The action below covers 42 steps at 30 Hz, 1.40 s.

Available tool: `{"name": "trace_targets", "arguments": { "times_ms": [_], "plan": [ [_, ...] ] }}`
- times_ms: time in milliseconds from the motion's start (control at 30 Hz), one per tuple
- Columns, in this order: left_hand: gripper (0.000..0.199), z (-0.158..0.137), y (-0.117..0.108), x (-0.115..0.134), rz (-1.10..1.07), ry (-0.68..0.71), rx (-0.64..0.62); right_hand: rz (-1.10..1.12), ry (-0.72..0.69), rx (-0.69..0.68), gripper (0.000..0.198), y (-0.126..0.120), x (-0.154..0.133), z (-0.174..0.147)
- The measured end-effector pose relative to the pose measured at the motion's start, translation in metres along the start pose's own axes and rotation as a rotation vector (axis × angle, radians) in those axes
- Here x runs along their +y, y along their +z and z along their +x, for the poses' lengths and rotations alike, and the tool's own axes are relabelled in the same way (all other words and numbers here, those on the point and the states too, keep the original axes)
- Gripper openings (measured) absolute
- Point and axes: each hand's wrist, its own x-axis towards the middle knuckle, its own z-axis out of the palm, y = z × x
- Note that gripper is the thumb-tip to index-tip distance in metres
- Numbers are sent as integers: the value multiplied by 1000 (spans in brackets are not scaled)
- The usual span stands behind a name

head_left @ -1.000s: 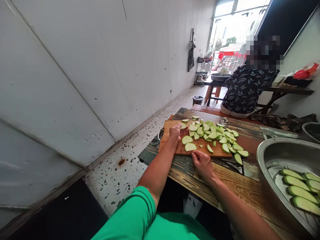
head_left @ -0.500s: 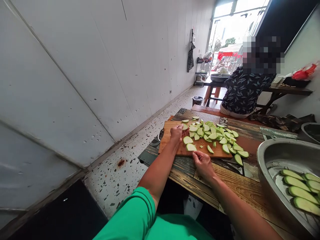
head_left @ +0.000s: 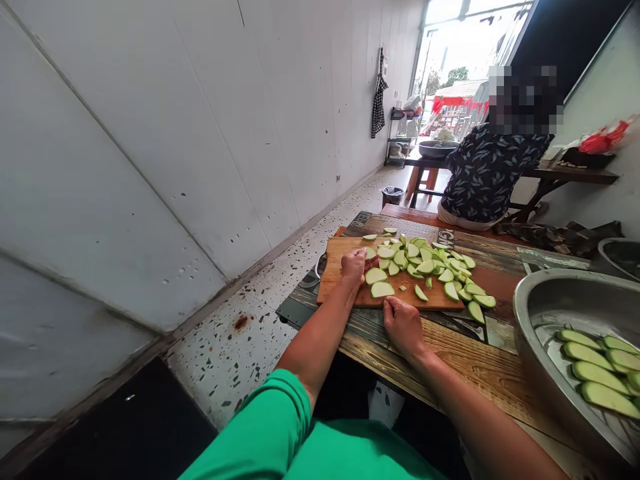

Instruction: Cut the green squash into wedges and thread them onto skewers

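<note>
Half-round slices of a green-skinned, pale-fleshed vegetable point(head_left: 425, 267), like zucchini or green eggplant, lie heaped on a wooden cutting board point(head_left: 334, 280). My left hand point(head_left: 353, 267) is closed over the board's left part, its fingertips close to a slice point(head_left: 370, 253); what it grips is hidden. At the board's near edge my right hand point(head_left: 403, 323) is curled into a fist, just below a flat slice point(head_left: 383, 289). Whether something is inside that fist does not show. Some slices have spilled past the board's right end onto the table.
A large metal basin point(head_left: 523, 300) with long slices stands at the right of the wooden table point(head_left: 475, 370). Behind it is another metal pot point(head_left: 620, 250). A person point(head_left: 480, 177) sits facing away beyond the table. A white wall point(head_left: 200, 133) runs along the left.
My right hand has turned slightly and its fingers are curled tighter at the board's edge. My left hand keeps its place. The whole view has shifted slightly.
</note>
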Motion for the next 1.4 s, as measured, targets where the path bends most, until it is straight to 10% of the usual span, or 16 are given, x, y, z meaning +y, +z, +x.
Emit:
{"name": "trace_targets", "arguments": {
  "times_ms": [567, 1400],
  "plan": [
    [17, 8, -4, -4, -34, -23, -3, 417, 154, -139, 42, -5, 2, 7],
    [23, 1, 1, -4, -1, -9, -14, 383, 181, -76, 44, -4, -1, 6]
  ]
}}
